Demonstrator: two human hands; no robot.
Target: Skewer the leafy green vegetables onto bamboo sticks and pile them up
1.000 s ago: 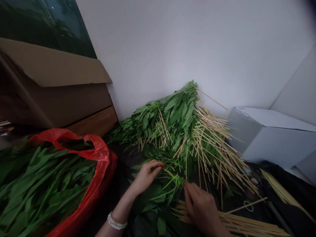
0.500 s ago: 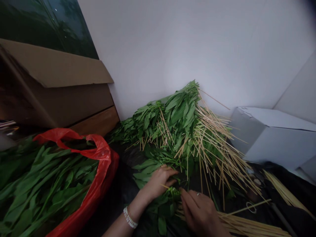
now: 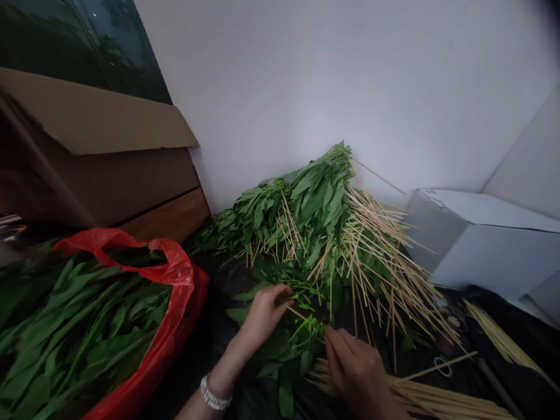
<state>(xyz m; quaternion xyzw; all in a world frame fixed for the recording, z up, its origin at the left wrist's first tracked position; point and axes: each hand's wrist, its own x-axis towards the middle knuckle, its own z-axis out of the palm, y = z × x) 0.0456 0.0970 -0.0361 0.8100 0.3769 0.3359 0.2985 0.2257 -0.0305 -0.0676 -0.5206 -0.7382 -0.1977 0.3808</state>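
My left hand [image 3: 263, 312], with a bead bracelet on its wrist, is closed in a pinch on the tip of a thin bamboo skewer [image 3: 296, 312]. My right hand [image 3: 356, 370] is closed on the other end of that skewer, where a bunch of green leafy stems [image 3: 306, 332] is threaded. Loose green leaves [image 3: 280, 356] lie under both hands on the dark surface. Behind them rises a pile of leaf-laden skewers [image 3: 324, 227], sticks pointing down to the right.
A red plastic bag [image 3: 175, 291] full of green leaves [image 3: 79, 344] sits at the left. Bare bamboo skewers [image 3: 437, 396] lie at the lower right. A brown cardboard box [image 3: 100, 157] stands at back left, a white box [image 3: 481, 239] at right, against a white wall.
My left hand moved right along the skewer toward the right hand, then drew back left and up. The leaf bunch sits near my right fingertips again.
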